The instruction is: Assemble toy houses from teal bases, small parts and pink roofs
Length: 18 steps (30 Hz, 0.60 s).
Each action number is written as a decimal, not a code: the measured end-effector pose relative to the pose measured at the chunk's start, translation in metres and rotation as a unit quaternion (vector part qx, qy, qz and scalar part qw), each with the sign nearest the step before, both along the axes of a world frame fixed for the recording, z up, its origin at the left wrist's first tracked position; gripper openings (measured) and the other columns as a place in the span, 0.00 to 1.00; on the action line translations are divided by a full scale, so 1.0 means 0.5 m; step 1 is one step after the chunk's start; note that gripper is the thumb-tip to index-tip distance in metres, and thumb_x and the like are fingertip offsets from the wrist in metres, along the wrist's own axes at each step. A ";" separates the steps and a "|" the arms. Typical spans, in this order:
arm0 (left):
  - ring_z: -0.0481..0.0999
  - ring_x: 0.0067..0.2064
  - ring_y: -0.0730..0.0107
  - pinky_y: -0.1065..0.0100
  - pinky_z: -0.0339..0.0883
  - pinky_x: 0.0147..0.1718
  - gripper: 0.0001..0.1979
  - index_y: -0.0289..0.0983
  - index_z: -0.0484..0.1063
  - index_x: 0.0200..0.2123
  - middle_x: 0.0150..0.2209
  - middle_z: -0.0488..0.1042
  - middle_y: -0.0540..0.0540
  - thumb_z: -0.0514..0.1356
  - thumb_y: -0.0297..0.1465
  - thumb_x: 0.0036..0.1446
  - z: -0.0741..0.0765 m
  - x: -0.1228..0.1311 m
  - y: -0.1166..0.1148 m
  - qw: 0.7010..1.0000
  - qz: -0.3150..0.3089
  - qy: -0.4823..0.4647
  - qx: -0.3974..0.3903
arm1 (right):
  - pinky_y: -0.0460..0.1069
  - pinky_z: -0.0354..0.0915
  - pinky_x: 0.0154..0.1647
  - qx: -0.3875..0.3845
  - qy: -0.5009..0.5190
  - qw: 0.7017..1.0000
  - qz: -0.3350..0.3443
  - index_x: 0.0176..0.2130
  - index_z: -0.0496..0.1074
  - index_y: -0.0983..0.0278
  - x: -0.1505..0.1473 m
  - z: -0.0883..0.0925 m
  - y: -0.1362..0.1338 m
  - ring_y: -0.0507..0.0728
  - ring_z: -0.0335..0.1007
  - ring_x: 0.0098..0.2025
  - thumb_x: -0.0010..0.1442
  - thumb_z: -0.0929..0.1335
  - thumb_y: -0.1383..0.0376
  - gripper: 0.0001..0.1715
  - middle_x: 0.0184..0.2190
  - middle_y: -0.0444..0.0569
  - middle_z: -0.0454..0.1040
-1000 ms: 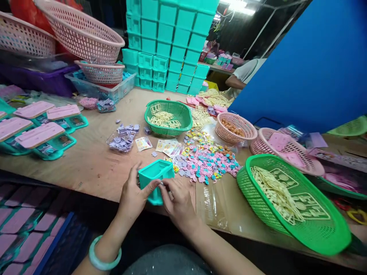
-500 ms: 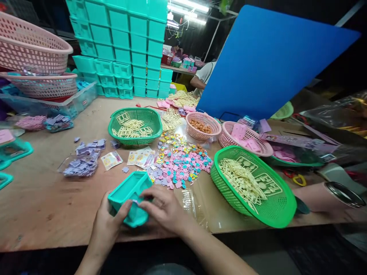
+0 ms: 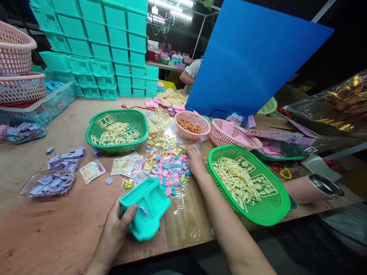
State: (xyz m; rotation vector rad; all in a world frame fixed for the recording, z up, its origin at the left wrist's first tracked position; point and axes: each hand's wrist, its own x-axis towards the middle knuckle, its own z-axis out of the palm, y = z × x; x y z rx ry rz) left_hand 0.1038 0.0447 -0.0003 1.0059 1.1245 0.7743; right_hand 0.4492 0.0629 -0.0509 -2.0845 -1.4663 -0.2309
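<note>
My left hand (image 3: 114,229) is closed around a turquoise plastic toy shell (image 3: 147,225) with open compartments, held tilted above the table's front edge. A small lilac piece (image 3: 143,211) sits on the shell's side near my thumb. My right hand (image 3: 195,158) reaches forward to the right edge of a pile of small pink, blue and yellow pieces (image 3: 173,168). Its fingertips are blurred and partly hidden by the hand, close to the pink basket (image 3: 192,136) of brown pieces.
A green basket (image 3: 279,208) with cream frames stands right, another green basket (image 3: 88,131) left. Lilac pieces fill a clear tray (image 3: 51,185); sticker packets (image 3: 92,171) lie beside it. Turquoise boxes (image 3: 94,30) are stacked behind. A blue board (image 3: 246,53) leans at back; a person's arm (image 3: 187,78) shows beside it.
My right hand has left the shell and moved forward to the pile's right edge. My left hand has turned the shell, showing the lilac piece on its side. The view has shifted right.
</note>
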 end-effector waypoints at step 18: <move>0.79 0.44 0.54 0.61 0.71 0.43 0.28 0.35 0.74 0.44 0.40 0.81 0.43 0.69 0.51 0.49 -0.006 -0.023 -0.051 0.994 -0.012 -0.071 -0.085 | 0.52 0.69 0.37 0.136 0.141 0.938 0.285 0.40 0.74 0.61 -0.357 0.112 -0.231 0.57 0.74 0.37 0.65 0.71 0.68 0.03 0.34 0.49 0.79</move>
